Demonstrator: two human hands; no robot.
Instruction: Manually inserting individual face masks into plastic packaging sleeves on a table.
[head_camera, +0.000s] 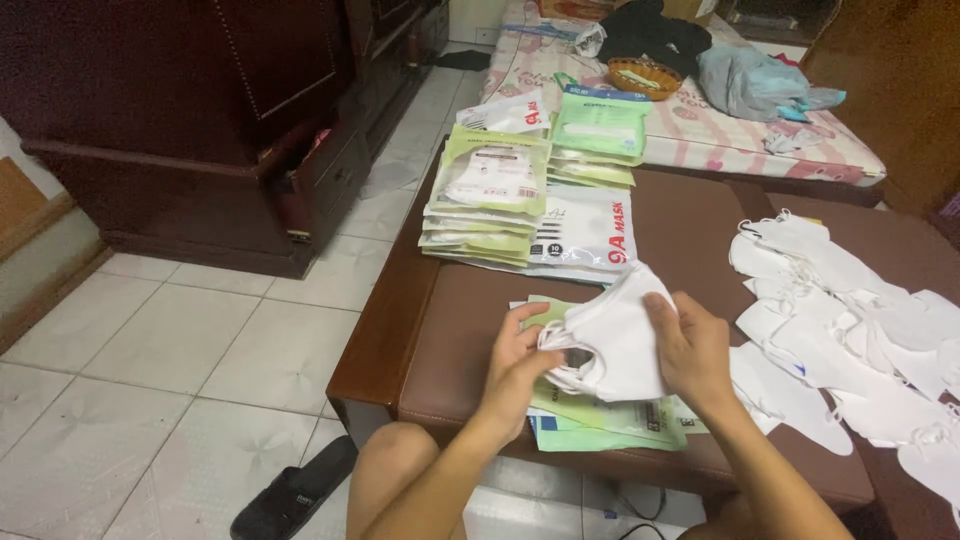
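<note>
Meanwhile, both hands, left (517, 358) and right (692, 348), close their fingers around a stack of white folded face masks (618, 335), squaring it above green-and-white flat packets (600, 420) on the brown counter (460, 330).

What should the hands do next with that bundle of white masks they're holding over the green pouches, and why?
Probably slide the white masks down into the top green pouch. Both the left hand and the right hand grip the bundle directly above that pouch, filled packets are stacked ahead, and loose masks wait at the right.
</note>
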